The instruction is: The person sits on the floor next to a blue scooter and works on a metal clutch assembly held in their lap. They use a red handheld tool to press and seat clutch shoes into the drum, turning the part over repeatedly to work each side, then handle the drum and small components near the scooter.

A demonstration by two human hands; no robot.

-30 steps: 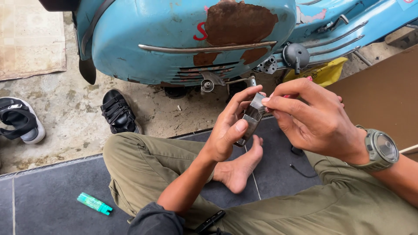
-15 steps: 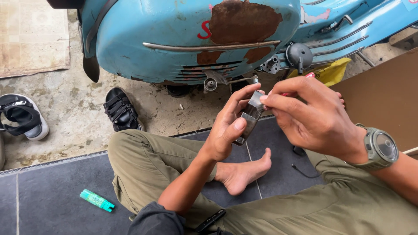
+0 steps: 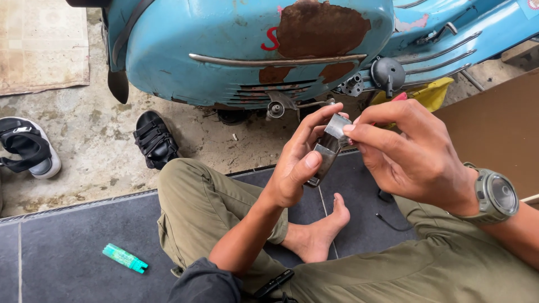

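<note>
Compared with half a second ago, I see the view has shifted a little: the scooter body (image 3: pixel 252 50) and the black sandal (image 3: pixel 154 140) sit slightly more to the right in the picture, and both hands are a bit lower. The grip itself looks the same as before.

My left hand (image 3: pixel 297 168) grasps a small metal part (image 3: pixel 325 148), with the thumb on its dark, flat lower half and the fingers behind it. My right hand (image 3: pixel 410 151) pinches the upper end of the same part, which is a brighter, folded piece of grey sheet metal. The part is held in the air in front of the scooter, above my bare foot (image 3: pixel 317 235).

The scooter is painted light blue, with large brown rust patches and a thin chrome strip along its side. The floor is rough grey concrete, and I sit on a dark mat (image 3: pixel 73 247) with a fine texture. A green translucent lighter (image 3: pixel 124 258) lies on it. On my right wrist is a round grey watch (image 3: pixel 497 196).

The back of the part is hidden by my fingers, so I cannot tell its full shape. A grey shoe (image 3: pixel 28 147) is cut off at the left edge.
</note>
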